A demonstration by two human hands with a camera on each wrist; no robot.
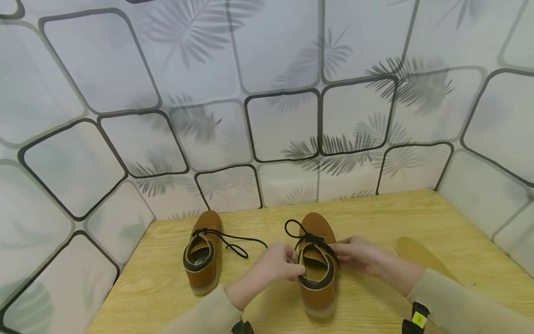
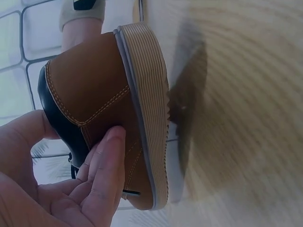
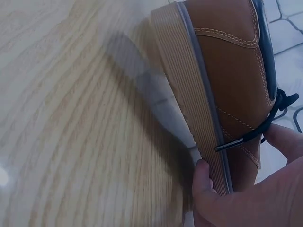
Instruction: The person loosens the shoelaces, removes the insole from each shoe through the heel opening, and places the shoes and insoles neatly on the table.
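Note:
A brown leather shoe [image 1: 318,298] with a black padded collar points away from me, between my two hands. My left hand [image 1: 272,266] pinches its left side, the thumb at the collar and the fingers [image 2: 110,156] flat against the outer leather. From the right, my right hand [image 1: 360,255] grips the forefoot. In the right wrist view, one fingertip lies at the edge of the ribbed sole [image 3: 189,90] and the thumb is near the lace. Black laces [image 1: 312,238] are knotted over the tongue, with a loop standing out to the left.
A matching brown shoe [image 1: 203,273] stands on the left of the wooden table [image 1: 150,269], its long black lace [image 1: 246,239] trailing right. A flat tan insole [image 1: 421,254] lies at the right, partly behind my right forearm. Patterned fabric [image 1: 283,125] rises behind the table.

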